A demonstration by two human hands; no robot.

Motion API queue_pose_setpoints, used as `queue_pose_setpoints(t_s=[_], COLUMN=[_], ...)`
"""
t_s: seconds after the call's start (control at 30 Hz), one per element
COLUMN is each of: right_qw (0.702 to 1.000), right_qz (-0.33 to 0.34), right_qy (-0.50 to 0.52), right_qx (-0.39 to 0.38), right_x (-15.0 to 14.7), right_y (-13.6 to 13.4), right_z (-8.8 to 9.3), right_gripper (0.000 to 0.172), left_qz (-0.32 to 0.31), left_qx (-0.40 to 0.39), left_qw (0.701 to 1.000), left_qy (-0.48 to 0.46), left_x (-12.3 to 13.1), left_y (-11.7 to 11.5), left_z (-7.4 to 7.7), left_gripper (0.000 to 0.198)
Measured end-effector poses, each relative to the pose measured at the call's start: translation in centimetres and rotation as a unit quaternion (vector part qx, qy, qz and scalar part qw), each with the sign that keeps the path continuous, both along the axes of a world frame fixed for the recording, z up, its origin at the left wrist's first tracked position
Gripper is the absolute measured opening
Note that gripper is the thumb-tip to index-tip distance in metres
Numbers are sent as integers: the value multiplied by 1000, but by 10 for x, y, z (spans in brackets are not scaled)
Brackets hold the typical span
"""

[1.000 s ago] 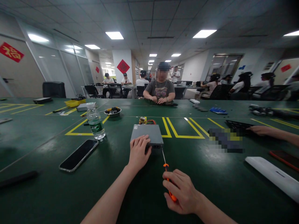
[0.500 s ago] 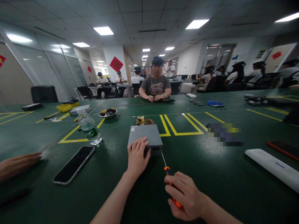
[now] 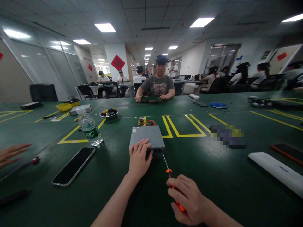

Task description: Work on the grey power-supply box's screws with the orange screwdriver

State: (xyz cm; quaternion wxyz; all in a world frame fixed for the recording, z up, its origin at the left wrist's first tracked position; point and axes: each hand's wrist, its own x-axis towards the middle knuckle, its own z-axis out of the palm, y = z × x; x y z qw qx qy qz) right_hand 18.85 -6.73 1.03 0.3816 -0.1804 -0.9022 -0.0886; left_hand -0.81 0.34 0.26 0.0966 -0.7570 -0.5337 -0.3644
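Note:
A grey metal computer power supply (image 3: 146,134) lies flat on the green table, a bundle of coloured wires (image 3: 149,123) at its far side. My left hand (image 3: 139,154) is closed over its near left corner, fingers across the top and thumb down by the front face. In my right hand (image 3: 188,198) is a screwdriver (image 3: 168,171) with an orange and black handle, my fingers wrapped round it. The thin shaft points up and forward, its tip at the power supply's near right corner. Whether the tip sits in a screw is too small to tell.
Left of me are a phone (image 3: 74,166), a water bottle (image 3: 90,127) and a metal bowl (image 3: 109,114) of small items. Another person's hand (image 3: 13,154) reaches in at the left edge. A white case (image 3: 276,171) lies right. Across the table sits a person (image 3: 156,85).
My hands, the power supply and the screwdriver stay nearly in place. At the left, the other person's hand has moved back, exposing a thin tool. The person opposite has moved their hands apart.

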Motion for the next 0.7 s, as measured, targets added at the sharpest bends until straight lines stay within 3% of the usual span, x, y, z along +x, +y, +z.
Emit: queue_pose_setpoints(t_s=[0.5,0.7], right_qw=[1000,994], right_qz=[-3,1], right_qy=[-8,-101], right_qx=[-23,-48], right_x=[2,6], right_y=[0,-4], right_z=[-6,-1], right_gripper=[17,36], left_qz=[-1,1], left_qx=[3,7], left_qw=[1000,1000], left_qy=[-6,-7], left_x=[0,0], left_y=[0,1], left_z=[0,-2], left_gripper=[24,23])
